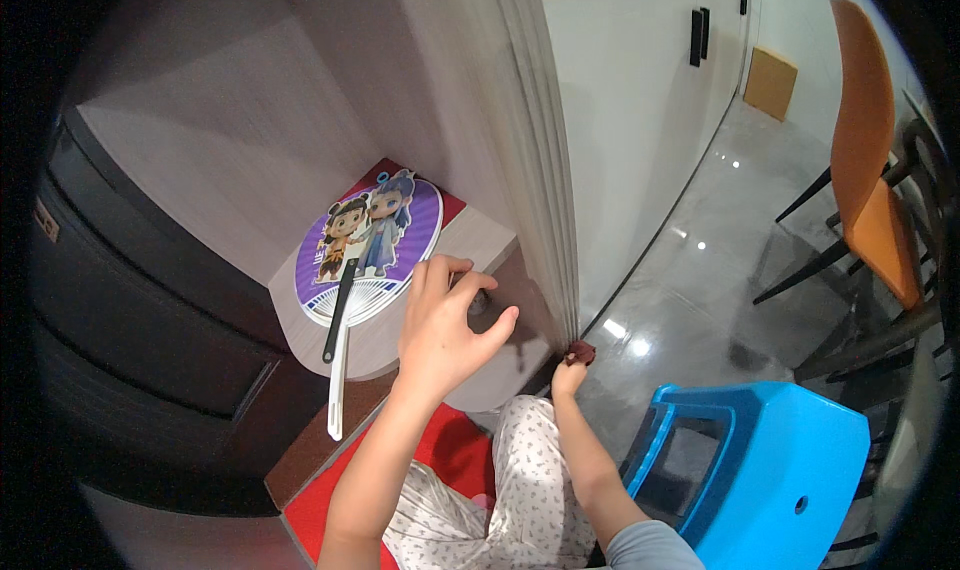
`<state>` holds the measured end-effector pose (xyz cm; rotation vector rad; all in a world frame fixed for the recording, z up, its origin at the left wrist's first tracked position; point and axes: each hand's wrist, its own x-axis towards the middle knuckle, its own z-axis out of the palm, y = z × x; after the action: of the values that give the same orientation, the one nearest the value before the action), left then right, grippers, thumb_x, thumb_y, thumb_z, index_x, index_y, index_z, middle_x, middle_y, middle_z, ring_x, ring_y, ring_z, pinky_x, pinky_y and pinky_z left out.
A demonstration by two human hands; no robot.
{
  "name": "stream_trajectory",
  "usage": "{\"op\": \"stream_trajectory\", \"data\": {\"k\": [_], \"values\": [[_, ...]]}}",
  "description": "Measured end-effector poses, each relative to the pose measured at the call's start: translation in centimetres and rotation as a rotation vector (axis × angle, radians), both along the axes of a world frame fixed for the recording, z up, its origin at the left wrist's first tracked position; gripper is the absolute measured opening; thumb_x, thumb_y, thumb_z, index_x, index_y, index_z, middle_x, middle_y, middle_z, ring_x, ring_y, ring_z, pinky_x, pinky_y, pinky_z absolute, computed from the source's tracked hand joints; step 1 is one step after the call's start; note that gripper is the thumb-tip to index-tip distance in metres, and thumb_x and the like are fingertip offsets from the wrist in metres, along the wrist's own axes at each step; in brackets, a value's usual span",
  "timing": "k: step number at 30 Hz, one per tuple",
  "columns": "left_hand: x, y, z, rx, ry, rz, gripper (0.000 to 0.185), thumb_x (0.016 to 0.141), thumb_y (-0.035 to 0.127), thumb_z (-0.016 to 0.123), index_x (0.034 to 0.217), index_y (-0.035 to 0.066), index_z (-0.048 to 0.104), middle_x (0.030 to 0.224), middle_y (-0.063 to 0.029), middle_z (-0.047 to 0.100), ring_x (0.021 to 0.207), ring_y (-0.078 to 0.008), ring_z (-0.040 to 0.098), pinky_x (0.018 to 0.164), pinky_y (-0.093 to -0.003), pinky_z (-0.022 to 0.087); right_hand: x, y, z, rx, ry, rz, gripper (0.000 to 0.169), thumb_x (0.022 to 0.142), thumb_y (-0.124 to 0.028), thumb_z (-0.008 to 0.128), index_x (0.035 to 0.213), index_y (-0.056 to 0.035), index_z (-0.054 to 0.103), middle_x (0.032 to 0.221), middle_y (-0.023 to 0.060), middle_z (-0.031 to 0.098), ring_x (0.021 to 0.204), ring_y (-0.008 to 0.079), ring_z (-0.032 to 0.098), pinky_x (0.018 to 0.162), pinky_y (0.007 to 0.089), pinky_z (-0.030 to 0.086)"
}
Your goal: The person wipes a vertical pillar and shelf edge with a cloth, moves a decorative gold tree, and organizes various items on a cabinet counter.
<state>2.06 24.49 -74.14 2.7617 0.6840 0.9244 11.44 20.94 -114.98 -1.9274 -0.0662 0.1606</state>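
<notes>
My left hand (448, 326) is held over the rounded front of a wood-grain corner shelf (375, 356), thumb and fingers apart, with nothing in it. Beside it on the shelf lies a purple hand fan (424, 229) with two cartoon figures. The fan's white handle (337, 397) juts past the shelf edge. A slim black object (339, 315) with a hole at one end rests across the fan. My right hand (568, 381) grips a crumpled dark red cloth (581, 353) low by the cabinet's side panel (536, 157).
A dark red flat item (454, 208) shows under the fan. A lower shelf (487, 390) sits beneath. On the left is a dark door (150, 330). A blue plastic stool (780, 450) and an orange chair (862, 165) are at right. A red mat (450, 446) lies below me.
</notes>
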Motion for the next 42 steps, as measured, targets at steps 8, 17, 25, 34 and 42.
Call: {"op": "stream_trajectory", "data": {"k": [8,17,25,34,42], "values": [[-0.3,-0.5,0.2,-0.064,0.009,0.031,0.028,0.061,0.022,0.070,0.080,0.003,0.060,0.094,-0.0113,0.049,0.092,-0.0265,0.046,0.077,-0.0350,0.041,-0.3,-0.6,11.2,0.402,0.073,-0.081,0.026,0.082,-0.007,0.048,0.107,-0.0008,0.051,0.097,0.0121,0.058,0.094,0.0233,0.054,0.085,0.0314,0.039],[-0.4,0.0,0.4,-0.020,0.028,0.026,0.029,0.063,0.023,0.068,0.083,0.003,0.060,0.095,-0.0119,0.049,0.093,-0.0275,0.046,0.077,-0.0355,0.042,-0.1,-0.1,41.3,0.965,-0.506,0.367,0.030,0.084,-0.010,0.051,0.108,0.0070,0.042,0.106,0.0171,0.049,0.096,0.0254,0.050,0.084,0.0332,0.038],[-0.4,-0.3,0.5,-0.020,0.036,-0.011,0.031,0.062,0.022,0.069,0.084,0.001,0.059,0.094,-0.0142,0.048,0.091,-0.0298,0.046,0.079,-0.0368,0.040,2.9,-0.8,52.3,0.832,-0.889,0.315,0.012,0.070,0.000,0.050,0.082,0.0029,0.048,0.078,0.0202,0.049,0.075,0.0390,0.047,0.067,0.0438,0.038],[0.1,-0.3,0.3,-0.042,0.054,-0.040,0.042,0.063,0.016,0.066,0.100,0.001,0.054,0.102,-0.0164,0.048,0.099,-0.0314,0.045,0.087,-0.0373,0.037,2.3,-1.2,34.2,0.693,-0.616,0.189,0.020,0.072,-0.004,0.052,0.091,0.0013,0.051,0.082,0.0208,0.054,0.076,0.0395,0.052,0.068,0.0437,0.042],[0.1,0.0,-0.2,-0.042,0.143,-0.024,0.047,0.066,0.001,0.060,0.112,0.001,0.050,0.120,-0.0176,0.046,0.114,-0.0308,0.043,0.095,-0.0358,0.034,0.6,-3.1,10.1,0.141,-0.128,0.223,0.021,0.076,-0.006,0.046,0.095,0.0004,0.054,0.092,0.0213,0.057,0.085,0.0403,0.052,0.073,0.0441,0.042]]}}
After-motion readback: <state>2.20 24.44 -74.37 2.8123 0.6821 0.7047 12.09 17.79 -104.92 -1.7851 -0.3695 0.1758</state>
